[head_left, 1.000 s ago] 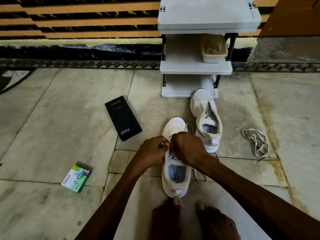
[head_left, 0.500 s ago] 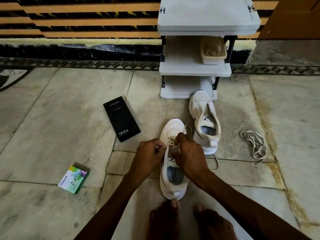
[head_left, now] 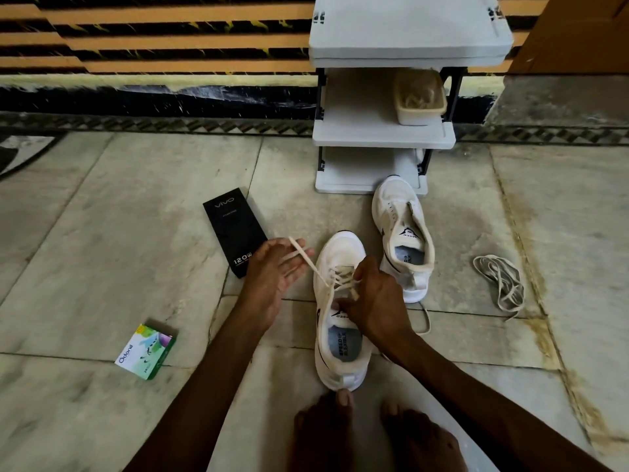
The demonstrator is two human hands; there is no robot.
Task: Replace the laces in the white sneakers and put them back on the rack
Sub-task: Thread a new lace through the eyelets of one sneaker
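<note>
Left hand (head_left: 272, 277) pinches the lace (head_left: 315, 268) between almost straight fingers and draws it tight, away from the near sneaker (head_left: 340, 350) just to its right. Right hand (head_left: 374, 304) is curled over the tongue of this sneaker and holds it down. I think the pull should be even and low, so that each crossing sits flat. Beyond the right hand the second sneaker (head_left: 405, 233) stands unlaced before the rack (head_left: 384, 136); a loose lace (head_left: 500, 284) lies well to its right.
</note>
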